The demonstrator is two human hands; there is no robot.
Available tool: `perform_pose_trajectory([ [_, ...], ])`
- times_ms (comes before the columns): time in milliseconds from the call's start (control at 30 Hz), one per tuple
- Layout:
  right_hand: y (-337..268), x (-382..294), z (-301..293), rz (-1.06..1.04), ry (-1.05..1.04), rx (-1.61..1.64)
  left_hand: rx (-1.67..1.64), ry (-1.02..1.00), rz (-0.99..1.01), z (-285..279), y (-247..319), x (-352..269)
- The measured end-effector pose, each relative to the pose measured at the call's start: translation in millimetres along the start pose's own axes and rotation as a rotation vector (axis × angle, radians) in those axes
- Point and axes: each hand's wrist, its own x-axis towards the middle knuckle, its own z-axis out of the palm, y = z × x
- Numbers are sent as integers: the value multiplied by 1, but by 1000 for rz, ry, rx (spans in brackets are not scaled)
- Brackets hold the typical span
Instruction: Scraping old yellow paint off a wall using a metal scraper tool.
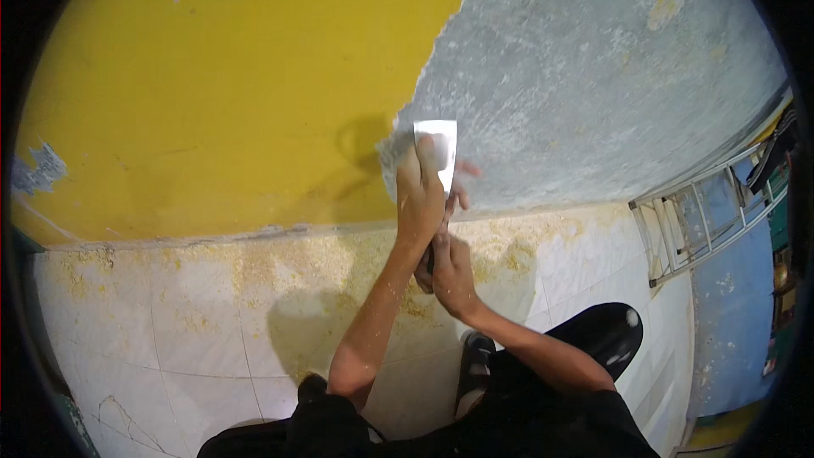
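A wide-bladed metal scraper [447, 130] is held in front of the wall, its blade pointing up and its dark handle running down towards me. My left hand [420, 200] grips it around the blade, the thumb laid along the face and blurred fingertips showing past the right side. Lower down, my right hand [455, 270] is closed around the handle. Behind the blade, bare grey plaster [540, 89] meets yellow paint [241, 89] along a ragged slanting edge. Whether the blade's edge touches the wall cannot be told.
Yellow and pale flakes [267, 267] litter the white tiled floor [203, 343] along the wall's foot. A metal ladder [706, 219] stands at the right by a blue surface [731, 324]. My bent knee [601, 334] and sandalled foot [477, 356] are below my arms.
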Motion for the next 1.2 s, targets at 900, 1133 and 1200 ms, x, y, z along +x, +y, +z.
perform_pose_trajectory([
  [900, -27, 7, 5, -89, -7, -44, 31, 83, -29, 16, 34, 4],
  [1133, -44, 15, 4, -115, -36, 27, 22, 68, 17, 22, 50, 14],
  [1200, -18, 7, 1, -60, -33, 7, 21, 91, -21, 14, 25, 4],
])
